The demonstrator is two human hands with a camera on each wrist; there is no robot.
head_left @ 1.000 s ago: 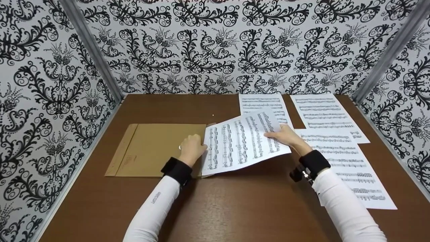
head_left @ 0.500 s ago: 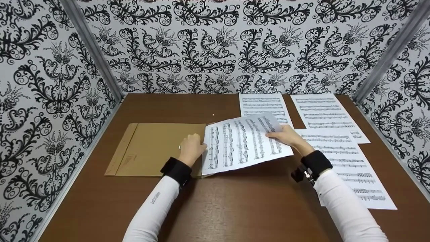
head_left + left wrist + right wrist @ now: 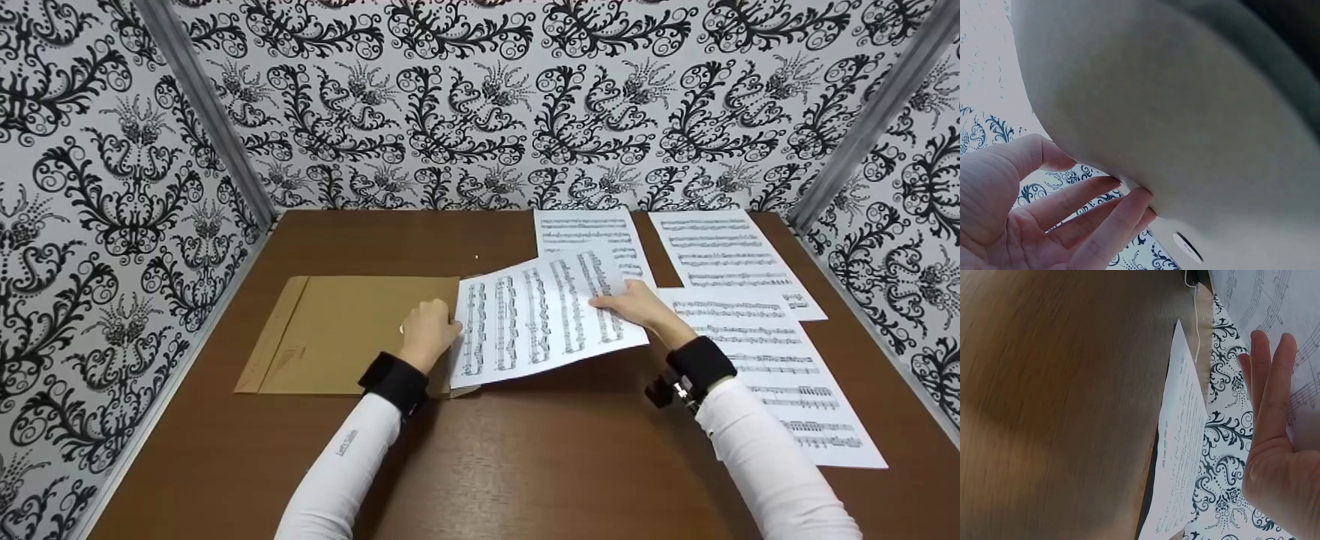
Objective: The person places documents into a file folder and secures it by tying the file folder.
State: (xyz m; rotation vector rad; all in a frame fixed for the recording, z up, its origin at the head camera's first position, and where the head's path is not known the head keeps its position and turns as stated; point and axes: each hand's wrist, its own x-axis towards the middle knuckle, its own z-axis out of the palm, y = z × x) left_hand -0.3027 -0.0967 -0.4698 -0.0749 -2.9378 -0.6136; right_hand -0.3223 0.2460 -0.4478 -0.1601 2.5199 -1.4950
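A large brown envelope lies flat to the left. My left hand pinches it at its right, open edge; in the left wrist view, the fingers and thumb meet along that edge, near a small white disc. Sheet music slants up out of the envelope's mouth, its left end at the opening. How far it reaches inside is hidden. My right hand holds the raised right end, thumb on top and fingers beneath; those fingers look straight against its underside in the right wrist view.
More sheets of music lie on the brown table: a near right sheet, a far right sheet and a back sheet, partly covered by the held one. A thin string hangs at the envelope. Patterned walls enclose the table.
The right end of the sheet music shifted slightly right and down with my right hand, then came back. My left hand and the envelope have stayed almost still.
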